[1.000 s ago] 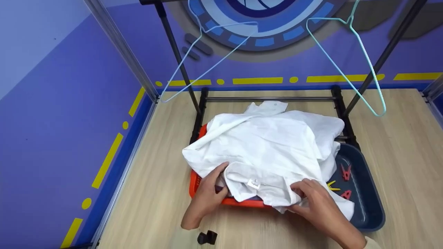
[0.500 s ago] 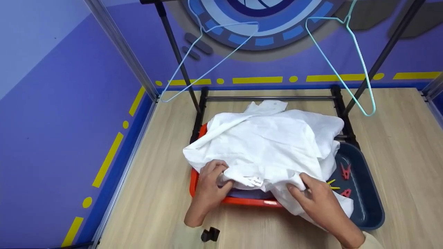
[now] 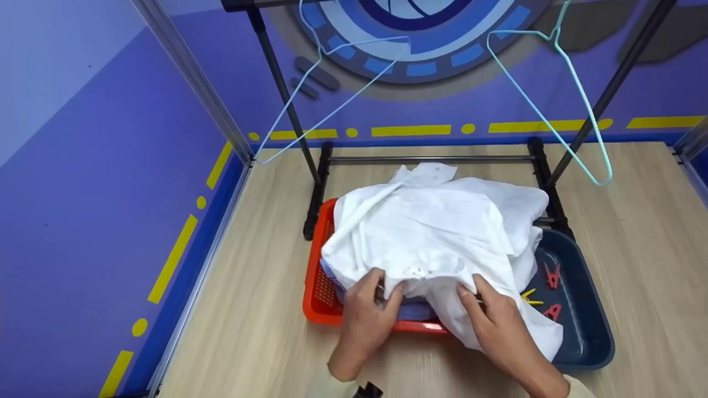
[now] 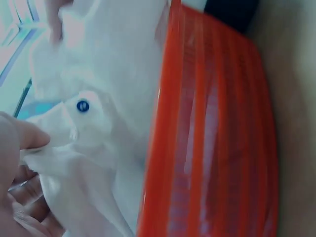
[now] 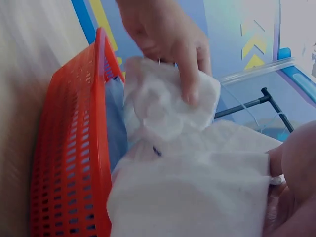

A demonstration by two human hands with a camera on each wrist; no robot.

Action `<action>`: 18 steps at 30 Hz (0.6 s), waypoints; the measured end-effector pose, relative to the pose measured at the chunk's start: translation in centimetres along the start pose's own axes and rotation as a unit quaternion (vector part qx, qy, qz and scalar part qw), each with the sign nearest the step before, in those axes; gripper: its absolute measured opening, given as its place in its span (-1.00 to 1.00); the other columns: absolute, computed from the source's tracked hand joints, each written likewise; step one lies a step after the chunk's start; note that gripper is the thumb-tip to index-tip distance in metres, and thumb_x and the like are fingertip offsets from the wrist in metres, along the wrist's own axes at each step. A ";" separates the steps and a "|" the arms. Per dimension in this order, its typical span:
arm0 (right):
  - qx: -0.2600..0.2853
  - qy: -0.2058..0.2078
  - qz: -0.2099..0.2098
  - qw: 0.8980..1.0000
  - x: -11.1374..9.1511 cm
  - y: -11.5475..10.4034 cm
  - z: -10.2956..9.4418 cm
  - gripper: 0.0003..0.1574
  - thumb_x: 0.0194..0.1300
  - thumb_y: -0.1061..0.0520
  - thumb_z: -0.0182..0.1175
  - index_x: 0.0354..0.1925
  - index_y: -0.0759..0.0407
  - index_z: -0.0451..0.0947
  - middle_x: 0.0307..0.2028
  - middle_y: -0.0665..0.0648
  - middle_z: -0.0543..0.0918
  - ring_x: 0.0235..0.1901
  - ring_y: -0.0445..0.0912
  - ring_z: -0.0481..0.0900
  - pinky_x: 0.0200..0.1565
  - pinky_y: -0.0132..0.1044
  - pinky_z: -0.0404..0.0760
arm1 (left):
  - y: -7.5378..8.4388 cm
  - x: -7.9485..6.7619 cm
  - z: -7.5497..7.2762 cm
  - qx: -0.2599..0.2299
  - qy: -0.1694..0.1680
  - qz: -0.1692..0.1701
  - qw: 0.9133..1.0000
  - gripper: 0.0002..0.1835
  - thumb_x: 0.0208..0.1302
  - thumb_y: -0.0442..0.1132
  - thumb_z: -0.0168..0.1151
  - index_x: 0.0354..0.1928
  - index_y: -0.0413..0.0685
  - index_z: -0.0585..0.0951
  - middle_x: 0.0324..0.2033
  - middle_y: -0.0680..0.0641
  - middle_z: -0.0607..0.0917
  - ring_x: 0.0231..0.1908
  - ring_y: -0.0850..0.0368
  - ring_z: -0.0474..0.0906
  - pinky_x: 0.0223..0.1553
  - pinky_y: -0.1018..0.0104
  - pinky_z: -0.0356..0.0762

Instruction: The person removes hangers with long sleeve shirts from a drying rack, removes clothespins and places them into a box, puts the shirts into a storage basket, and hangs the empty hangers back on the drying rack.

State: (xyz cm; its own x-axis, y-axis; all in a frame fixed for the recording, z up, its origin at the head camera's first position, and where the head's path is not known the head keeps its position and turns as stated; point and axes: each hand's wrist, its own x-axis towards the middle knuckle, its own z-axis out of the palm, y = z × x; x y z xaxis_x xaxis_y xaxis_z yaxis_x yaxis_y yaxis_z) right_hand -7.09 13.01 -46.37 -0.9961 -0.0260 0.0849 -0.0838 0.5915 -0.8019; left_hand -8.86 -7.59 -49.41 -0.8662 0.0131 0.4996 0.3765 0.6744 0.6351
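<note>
A white shirt (image 3: 431,221) lies heaped over the red basket (image 3: 316,318), its near edge lifted between the two hands. My left hand (image 3: 368,312) pinches that edge between thumb and fingers, left of the middle. The right hand (image 3: 498,315) grips it farther right, thumb toward the front. In the left wrist view a dark blue button (image 4: 83,105) shows on the white cloth. The right wrist view has both hands holding the fabric, the left hand (image 5: 173,39) at the top. Part of the shirt hangs over the basket's front rim.
Blue-grey cloth (image 3: 415,311) shows inside the basket. A dark tray (image 3: 594,331) with red clothespins (image 3: 552,275) and a yellow clothespin (image 3: 532,297) stands at the right. Two pale hangers, left hanger (image 3: 332,113) and right hanger (image 3: 575,83), hang before a black rack (image 3: 431,160).
My left hand has moved right with the shirt's edge, drawing its left side inward and uncovering more of the basket. The right hand still grips the cloth, having turned the edge upward.
</note>
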 end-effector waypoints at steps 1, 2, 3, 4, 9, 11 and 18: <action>0.008 -0.006 0.002 1.000 -0.1 -0.1 0.1 -0.87 0.32 -0.06 0.02 -0.36 -0.11 0.38 -0.66 -0.11 0.35 -0.52 -0.25 0.40 -0.44 -0.43 0.33 | 0.4 -0.2 0.4 -0.008 0.005 0.001 1.000 -0.83 0.09 -0.14 0.27 -0.39 0.03 0.45 -0.61 0.12 0.41 -0.57 0.32 0.36 -0.56 0.63 0.25; 0.014 -0.013 0.005 1.000 -0.2 -0.3 0.2 -0.90 0.32 -0.07 0.02 -0.32 -0.13 0.39 -0.63 -0.13 0.40 -0.50 -0.26 0.42 -0.42 -0.44 0.36 | 0.7 -0.3 0.7 -0.016 0.010 0.004 1.000 -0.83 0.07 -0.16 0.28 -0.40 0.03 0.45 -0.62 0.13 0.41 -0.58 0.33 0.36 -0.57 0.65 0.25; 0.025 -0.023 0.010 0.999 -0.3 -0.4 0.3 -0.91 0.31 -0.08 0.03 -0.27 -0.14 0.41 -0.56 -0.14 0.47 -0.46 -0.28 0.47 -0.39 -0.44 0.41 | 1.1 -0.5 1.1 -0.028 0.013 0.009 0.999 -0.83 0.05 -0.19 0.29 -0.40 0.02 0.46 -0.61 0.13 0.42 -0.58 0.32 0.37 -0.58 0.65 0.26; 0.038 -0.032 0.016 0.999 -0.4 -0.6 0.4 -0.87 0.30 -0.09 0.05 -0.20 -0.14 0.42 -0.48 -0.12 0.53 -0.41 -0.28 0.52 -0.34 -0.42 0.48 | 1.4 -0.6 1.4 -0.036 0.015 0.014 0.999 -0.83 0.04 -0.21 0.30 -0.40 0.01 0.47 -0.61 0.13 0.43 -0.59 0.31 0.39 -0.58 0.65 0.28; 0.095 -0.060 0.057 0.992 -0.6 -1.4 0.8 -0.49 0.15 -0.19 0.19 0.04 -0.13 0.35 -0.05 0.03 0.59 -0.12 -0.12 0.61 -0.16 -0.23 0.61 | 3.1 -1.6 2.9 -0.055 0.020 0.044 0.997 -0.82 0.09 -0.15 0.28 -0.33 -0.02 0.49 -0.54 0.13 0.48 -0.51 0.32 0.44 -0.48 0.61 0.38; 0.089 -0.053 0.056 0.993 -0.6 -1.4 1.0 -0.39 0.07 -0.20 0.26 0.06 -0.14 0.32 -0.04 0.01 0.57 -0.10 -0.13 0.59 -0.14 -0.27 0.59 | 3.7 -1.9 3.2 -0.065 0.022 0.053 0.996 -0.81 0.13 -0.12 0.26 -0.31 -0.02 0.49 -0.51 0.14 0.49 -0.49 0.36 0.45 -0.45 0.63 0.40; 0.048 0.009 -0.010 0.999 -0.4 -1.2 1.0 -0.46 0.02 -0.10 0.34 -0.02 -0.12 0.40 -0.17 -0.13 0.59 -0.20 -0.28 0.49 -0.16 -0.54 0.42 | 5.1 -2.2 3.6 -0.173 -0.022 0.100 0.980 -0.77 0.08 -0.30 0.27 -0.20 -0.08 0.48 -0.42 0.05 0.56 -0.42 0.39 0.52 -0.42 0.67 0.48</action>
State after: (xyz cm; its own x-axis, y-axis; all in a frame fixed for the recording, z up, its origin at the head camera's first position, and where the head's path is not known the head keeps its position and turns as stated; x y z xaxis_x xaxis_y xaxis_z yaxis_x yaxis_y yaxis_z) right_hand -6.64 11.47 -45.99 -0.9936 -0.0223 0.1111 -0.1069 0.5111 -0.8529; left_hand -6.20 -1.54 -49.43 -0.7744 0.1569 0.6129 0.6222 0.3641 0.6930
